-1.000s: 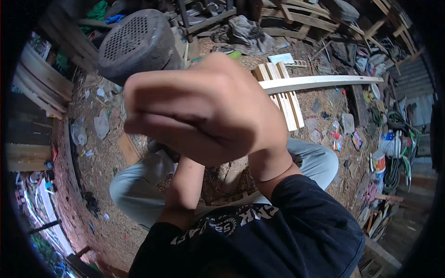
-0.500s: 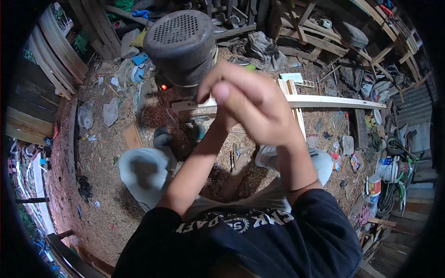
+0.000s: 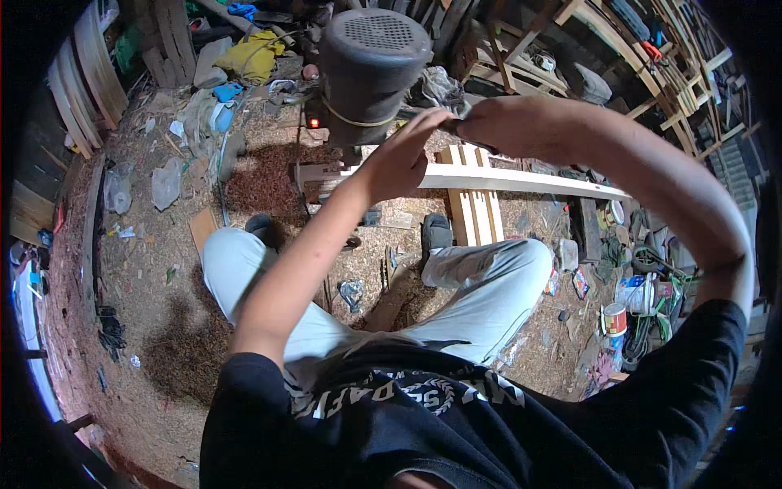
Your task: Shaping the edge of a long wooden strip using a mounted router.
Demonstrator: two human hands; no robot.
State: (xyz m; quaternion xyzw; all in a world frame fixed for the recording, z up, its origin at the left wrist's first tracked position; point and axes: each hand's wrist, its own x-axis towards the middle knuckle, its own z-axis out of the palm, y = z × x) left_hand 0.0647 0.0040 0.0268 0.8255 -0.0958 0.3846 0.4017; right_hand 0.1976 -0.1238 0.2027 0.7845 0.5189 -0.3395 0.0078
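A dark upright motor (image 3: 375, 73) with a vented round cap stands in front of me, a yellowish band around its lower part. My left hand (image 3: 397, 163) is close beside the motor's lower right side, fingers stretched toward my right hand. My right hand (image 3: 501, 129) is closed around a dark bar (image 3: 472, 142), whose far end is hidden. Below the hands, a long pale wooden strip (image 3: 521, 181) runs from under the motor out to the right. Several pale wooden pieces (image 3: 468, 216) with small slots lie crosswise beneath it.
A red light (image 3: 314, 123) glows left of the motor. Clear plastic bags (image 3: 168, 184) and wood shavings cover the floor at left. A yellow sack (image 3: 251, 57) lies far left. Buckets (image 3: 613, 319) stand at right, below wooden frames (image 3: 643, 61).
My hands, together before, have moved apart. The right arm has swung out and its hand now grips the dark bar. In the picture, the motor sits further right and the slotted pieces show more.
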